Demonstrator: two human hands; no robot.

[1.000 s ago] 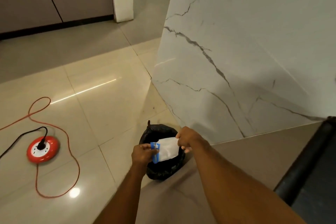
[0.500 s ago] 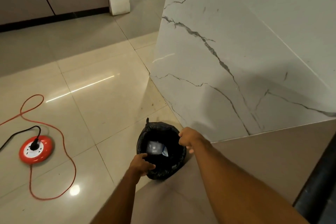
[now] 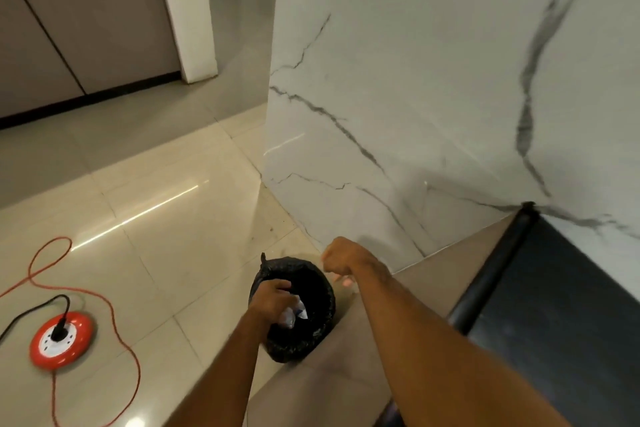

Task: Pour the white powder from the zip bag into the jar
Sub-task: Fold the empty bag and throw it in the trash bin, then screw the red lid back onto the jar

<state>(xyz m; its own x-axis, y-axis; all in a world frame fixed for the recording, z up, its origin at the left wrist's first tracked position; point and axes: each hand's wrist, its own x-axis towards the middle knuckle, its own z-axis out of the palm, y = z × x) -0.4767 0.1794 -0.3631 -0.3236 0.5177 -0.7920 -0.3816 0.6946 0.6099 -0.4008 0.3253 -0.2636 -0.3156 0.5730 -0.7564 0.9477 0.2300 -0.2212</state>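
The crumpled zip bag (image 3: 292, 314) was held in the left hand (image 3: 273, 302) inside the black-lined bin (image 3: 311, 340), nearer than the right hand (image 3: 341, 258), fisted empty above the rim.

My left hand (image 3: 273, 302) pushes crumpled clear zip bag (image 3: 293, 315) into black-lined round bin (image 3: 313, 333); right hand (image 3: 341, 258) fisted above rim.

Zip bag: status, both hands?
Left hand in the bin, gripping crumpled zip bag. Right hand curled, empty, above rim. Jar not in view. Nothing blocking.
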